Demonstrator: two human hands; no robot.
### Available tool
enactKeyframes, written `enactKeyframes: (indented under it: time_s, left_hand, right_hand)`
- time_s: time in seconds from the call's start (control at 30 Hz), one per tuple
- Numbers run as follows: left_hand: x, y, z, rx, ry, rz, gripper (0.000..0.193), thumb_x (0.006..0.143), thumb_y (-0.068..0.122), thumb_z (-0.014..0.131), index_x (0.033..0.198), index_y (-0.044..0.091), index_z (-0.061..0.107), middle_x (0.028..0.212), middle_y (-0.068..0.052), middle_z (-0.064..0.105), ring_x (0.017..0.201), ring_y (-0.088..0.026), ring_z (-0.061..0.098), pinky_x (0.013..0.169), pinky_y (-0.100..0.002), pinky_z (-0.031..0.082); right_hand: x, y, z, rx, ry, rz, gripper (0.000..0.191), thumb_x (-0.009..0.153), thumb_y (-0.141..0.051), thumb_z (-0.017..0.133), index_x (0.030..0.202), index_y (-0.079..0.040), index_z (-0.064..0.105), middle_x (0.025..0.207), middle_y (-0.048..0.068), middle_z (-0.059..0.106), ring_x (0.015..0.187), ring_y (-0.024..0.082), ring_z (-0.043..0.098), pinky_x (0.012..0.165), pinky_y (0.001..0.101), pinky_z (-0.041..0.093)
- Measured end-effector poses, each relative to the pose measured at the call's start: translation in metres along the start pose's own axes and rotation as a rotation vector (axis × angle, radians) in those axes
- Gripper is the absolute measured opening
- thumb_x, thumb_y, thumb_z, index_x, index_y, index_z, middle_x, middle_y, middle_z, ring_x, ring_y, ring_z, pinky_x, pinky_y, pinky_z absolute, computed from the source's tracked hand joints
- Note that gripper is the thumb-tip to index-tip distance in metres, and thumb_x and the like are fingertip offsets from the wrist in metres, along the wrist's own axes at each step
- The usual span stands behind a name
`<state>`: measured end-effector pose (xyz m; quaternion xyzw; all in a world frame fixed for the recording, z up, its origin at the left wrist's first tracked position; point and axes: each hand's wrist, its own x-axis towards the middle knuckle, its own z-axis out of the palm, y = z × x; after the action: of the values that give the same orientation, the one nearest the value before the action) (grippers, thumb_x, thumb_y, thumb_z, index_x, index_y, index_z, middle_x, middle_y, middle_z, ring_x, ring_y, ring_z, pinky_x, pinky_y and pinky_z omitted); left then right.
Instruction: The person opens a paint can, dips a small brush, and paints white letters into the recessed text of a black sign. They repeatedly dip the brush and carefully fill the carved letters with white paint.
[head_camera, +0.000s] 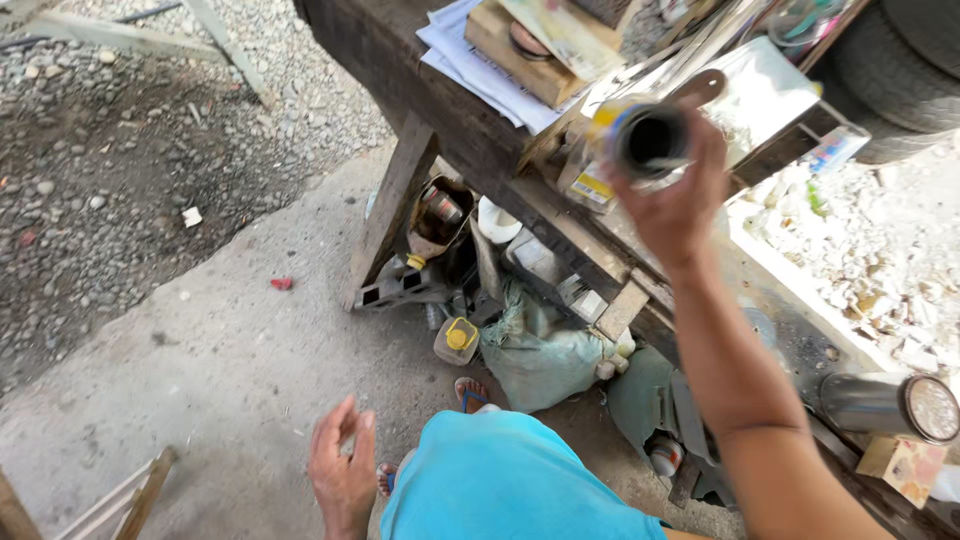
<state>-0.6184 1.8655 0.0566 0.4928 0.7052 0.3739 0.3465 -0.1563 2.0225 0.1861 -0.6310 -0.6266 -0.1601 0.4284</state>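
My right hand (672, 205) is raised over the dark wooden workbench (470, 140) and grips a dark round can (650, 140) with a yellow and blue label, its open mouth turned toward me. My left hand (342, 470) hangs low beside my knee in turquoise shorts (500, 480), fingers loosely curled, apparently holding nothing. A foot in a sandal (470, 393) shows on the concrete floor below.
Papers (470, 60) and a wooden box (520, 50) lie on the bench. Under it sit a plastic bottle with a yellow cap (457, 338), a grey sack (535, 350) and assorted clutter. A metal cylinder (885, 405) lies at right. Gravel (120, 150) covers the left.
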Motion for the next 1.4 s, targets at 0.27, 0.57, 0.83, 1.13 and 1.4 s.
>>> enactKeyframes:
  time_s: [0.27,0.57,0.83,1.13,1.4]
  left_hand:
    - [0.046,0.116,-0.001,0.172,0.015,0.867,0.098,0.074,0.031,0.086,0.150,-0.002,0.032,0.153,-0.031,0.037,0.142,-0.048,0.039,0.114,-0.058,0.040]
    - [0.021,0.070,-0.075,0.198,0.154,0.806,0.080,0.080,0.025,0.083,0.143,-0.001,0.042,0.140,-0.023,0.059,0.129,-0.042,0.060,0.109,-0.050,0.050]
    - [0.025,0.057,-0.097,0.204,0.189,0.849,0.086,0.078,0.026,0.088,0.144,-0.001,0.039,0.137,-0.023,0.059,0.125,-0.042,0.061,0.108,-0.050,0.051]
    - [0.033,0.064,-0.099,0.193,0.187,0.915,0.086,0.074,0.019,0.089,0.142,0.001,0.040,0.138,-0.024,0.057,0.129,-0.043,0.058,0.111,-0.053,0.049]
    - [0.037,0.070,-0.096,0.241,0.199,0.955,0.082,0.079,0.023,0.087,0.142,0.002,0.039,0.139,-0.023,0.055,0.131,-0.042,0.057,0.114,-0.053,0.049]
  right_hand:
    - [-0.079,-0.207,0.027,0.557,-0.481,-0.030,0.100,0.064,-0.037,0.098,0.143,-0.001,0.048,0.135,0.019,0.057,0.124,0.036,0.056,0.109,0.0470,0.046]
    - [-0.130,-0.307,0.029,0.790,-0.631,-0.205,0.110,0.070,-0.049,0.090,0.154,-0.003,0.036,0.142,0.023,0.053,0.133,0.039,0.052,0.113,0.0474,0.047]
    - [-0.149,-0.326,0.021,0.935,-0.606,-0.036,0.040,0.093,-0.023,0.082,0.129,-0.012,0.067,0.105,0.008,0.067,0.094,0.021,0.069,0.081,0.0330,0.059]
    - [-0.139,-0.328,0.019,0.901,-0.571,-0.081,0.022,0.093,-0.019,0.082,0.113,-0.014,0.074,0.099,0.005,0.066,0.083,0.020,0.070,0.073,0.0302,0.059]
    - [-0.118,-0.323,0.017,0.812,-0.696,-0.206,0.026,0.091,-0.014,0.077,0.117,-0.013,0.074,0.105,0.006,0.067,0.088,0.024,0.071,0.076,0.0336,0.060]
